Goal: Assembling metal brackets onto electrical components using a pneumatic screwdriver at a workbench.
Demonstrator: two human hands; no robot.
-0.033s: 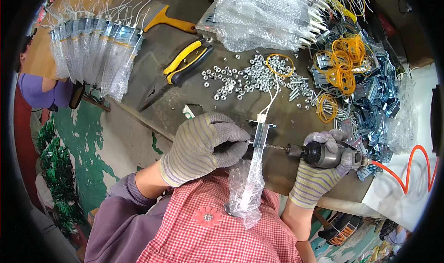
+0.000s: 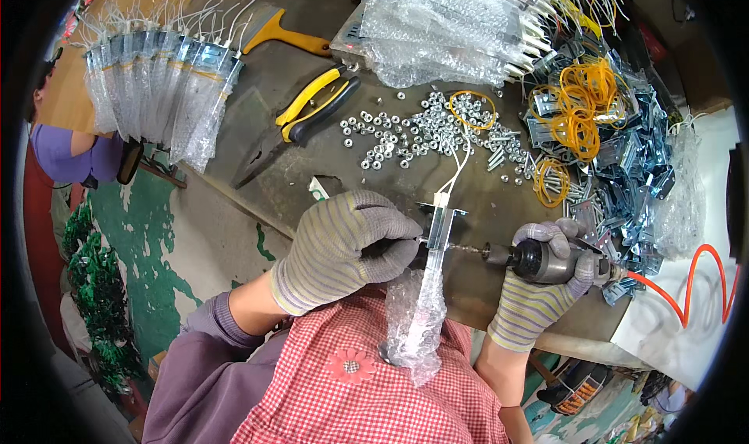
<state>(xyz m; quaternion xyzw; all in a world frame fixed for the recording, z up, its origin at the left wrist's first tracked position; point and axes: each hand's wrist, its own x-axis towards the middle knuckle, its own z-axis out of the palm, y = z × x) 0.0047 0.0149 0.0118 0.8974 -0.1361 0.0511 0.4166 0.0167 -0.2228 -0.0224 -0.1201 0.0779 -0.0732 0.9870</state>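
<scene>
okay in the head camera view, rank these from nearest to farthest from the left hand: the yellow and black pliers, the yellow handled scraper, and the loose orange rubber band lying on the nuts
From the left hand in its striped grey glove:
1. Yellow and black pliers, just up the table from the hand.
2. Loose orange rubber band, up and to the right, on the small silver nuts.
3. Yellow handled scraper, at the table's far edge.

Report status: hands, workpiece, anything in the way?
Left hand grips bubble-wrapped part at its metal bracket. Right hand holds air driver, bit against bracket. Loose nuts lie beyond, apart.

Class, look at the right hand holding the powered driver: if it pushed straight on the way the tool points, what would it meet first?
The right hand aims the driver leftward. Its bit would first meet the metal bracket on the bubble-wrapped part, with the left hand just beyond, though depth is uncertain.
</scene>
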